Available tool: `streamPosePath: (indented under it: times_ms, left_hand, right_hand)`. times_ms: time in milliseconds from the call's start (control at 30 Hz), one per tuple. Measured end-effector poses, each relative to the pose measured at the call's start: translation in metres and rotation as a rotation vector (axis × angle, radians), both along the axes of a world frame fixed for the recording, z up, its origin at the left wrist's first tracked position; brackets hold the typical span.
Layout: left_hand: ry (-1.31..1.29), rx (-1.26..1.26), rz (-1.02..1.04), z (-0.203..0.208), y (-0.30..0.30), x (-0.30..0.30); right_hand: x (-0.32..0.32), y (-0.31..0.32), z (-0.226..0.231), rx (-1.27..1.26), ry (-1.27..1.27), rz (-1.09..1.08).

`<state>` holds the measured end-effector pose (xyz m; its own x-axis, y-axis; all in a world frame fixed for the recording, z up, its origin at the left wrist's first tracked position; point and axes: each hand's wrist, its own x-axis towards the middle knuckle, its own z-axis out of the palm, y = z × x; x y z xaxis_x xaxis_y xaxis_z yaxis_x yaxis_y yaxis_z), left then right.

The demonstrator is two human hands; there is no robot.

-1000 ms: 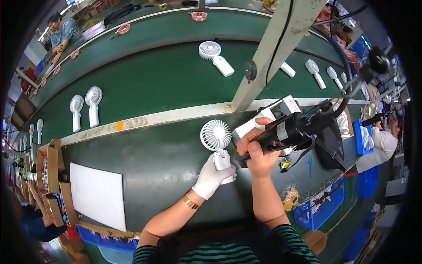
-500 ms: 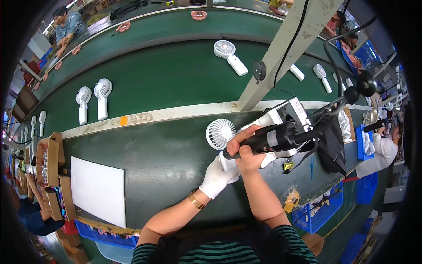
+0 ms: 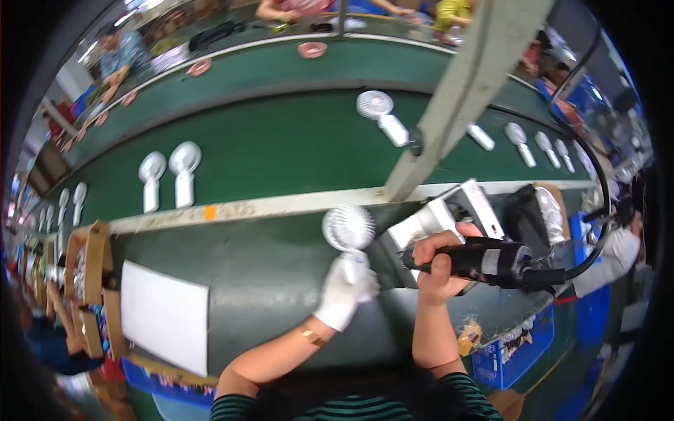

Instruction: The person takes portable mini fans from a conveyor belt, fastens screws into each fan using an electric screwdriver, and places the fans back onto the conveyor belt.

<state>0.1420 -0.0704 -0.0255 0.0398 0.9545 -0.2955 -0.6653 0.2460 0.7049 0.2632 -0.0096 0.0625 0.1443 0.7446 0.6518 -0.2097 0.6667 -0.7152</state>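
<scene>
The white handheld fan (image 3: 349,229) is in the person's gloved left hand (image 3: 346,289), which looks closed around its handle, though blur hides just how the fingers lie. The fan's long axis runs almost straight ahead from that hand, its round caged head beyond the fingers, above the dark tabletop (image 3: 263,281). The bare right hand (image 3: 441,268), to the right of the gloved one and a little farther forward, is wrapped around a black powered driver (image 3: 491,261). That tool lies crosswise to the fan: its body reaches rightward from the grip, while its narrow end points left, near the handle but apart from it. Ahead of the right hand sits a white fixture (image 3: 484,205); well to the gloved hand's left lies a white sheet (image 3: 165,316).
</scene>
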Motion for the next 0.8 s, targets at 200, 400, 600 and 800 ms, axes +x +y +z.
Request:
streamPosePath:
  times_ms: [200,400,600,800]
  left_hand:
    - [1.181,0.167,0.287,0.015,0.124,-0.139]
    - [2.209,-0.647,0.356,0.009,0.15,-0.308]
    - [1.578,-0.108,0.467,-0.027,0.14,-0.324]
    - [0.397,0.135,0.128,0.03,0.061,-0.122]
  right_hand:
    - [0.004,0.0,0.0,-0.132,-0.237,-0.115]
    - [0.006,-0.005,0.005,-0.275,-0.182,-0.132]
    - [0.008,-0.002,-0.006,-0.252,-0.152,-0.167]
    - [0.004,-0.003,-0.002,-0.361,0.062,0.046]
